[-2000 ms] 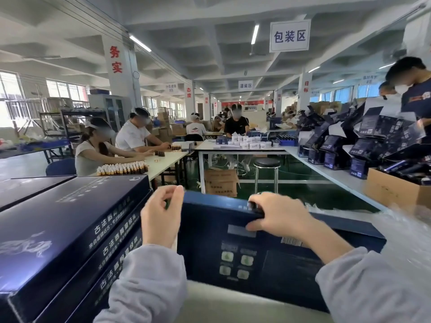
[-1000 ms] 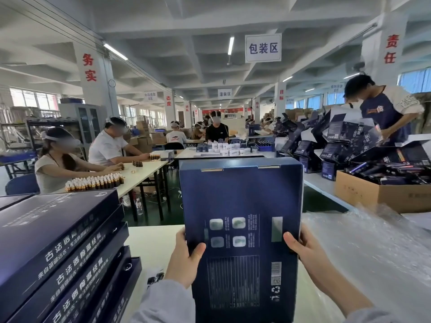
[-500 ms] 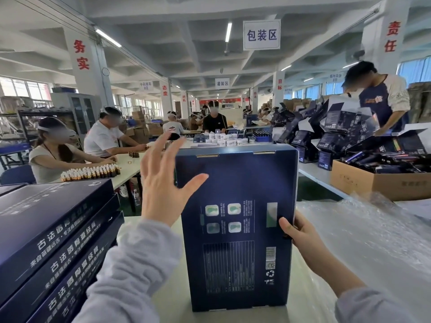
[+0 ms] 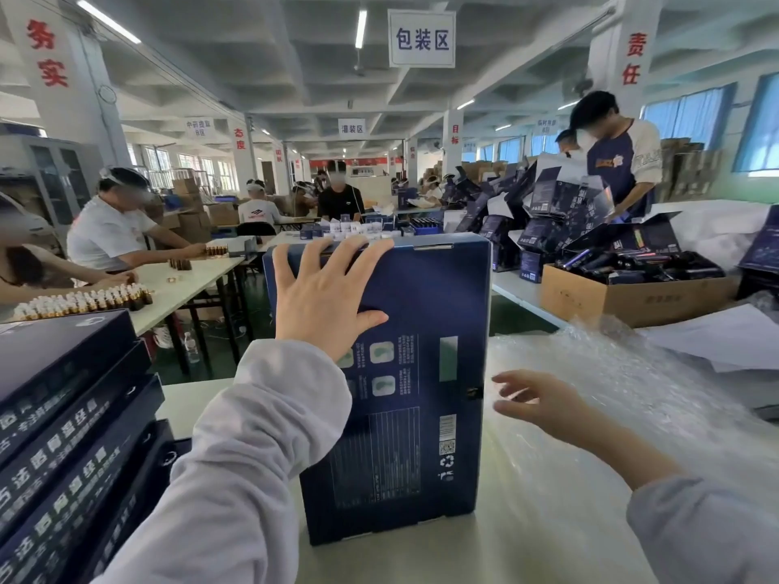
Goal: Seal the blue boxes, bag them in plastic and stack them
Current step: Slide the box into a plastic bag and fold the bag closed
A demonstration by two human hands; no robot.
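Standing upright on the table [image 4: 421, 560], blue box [image 4: 425, 314], left hand [image 4: 324, 297] flat on its upper face, fingers spread reaching the top edge, right hand [image 4: 543, 400] just beside, fingers loose, over plastic [image 4: 611, 398].

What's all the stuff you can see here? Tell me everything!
box: one, dark blue, upright on the table, middle
stacked boxes: several, dark blue, left edge
plastic: a heap, clear, on the table at right
carton: one, brown, far right table, full of dark packs
bottles: many, brown with pale caps, left table
sign: one, white, overhead
workers: several, seated and standing, behind
table: one, white, under the box
left hand: one, flat on the box's top part
right hand: one, open, over the plastic, off the box
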